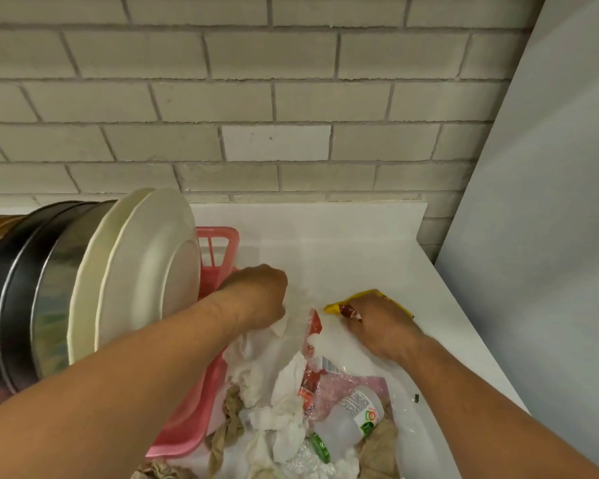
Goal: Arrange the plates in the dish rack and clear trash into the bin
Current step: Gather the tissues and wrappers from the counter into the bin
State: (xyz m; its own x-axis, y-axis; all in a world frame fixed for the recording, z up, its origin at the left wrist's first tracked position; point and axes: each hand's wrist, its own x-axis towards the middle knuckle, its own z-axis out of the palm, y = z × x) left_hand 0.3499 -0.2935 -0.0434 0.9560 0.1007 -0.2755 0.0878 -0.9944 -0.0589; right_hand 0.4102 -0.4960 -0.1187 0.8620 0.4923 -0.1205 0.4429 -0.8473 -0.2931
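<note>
Your left hand (256, 295) is curled around a crumpled white tissue (280, 326), and your right hand (377, 326) clutches a yellow wrapper (334, 308) against the white counter (343, 243). Just below and between both hands lies the trash heap: more tissues, red-printed plastic film and a clear plastic bottle (346, 420) with a green cap. Just left of your left hand, white plates (146, 271) stand on edge in the pink dish rack (218, 250), with dark metal pans (32, 288) beyond them.
</note>
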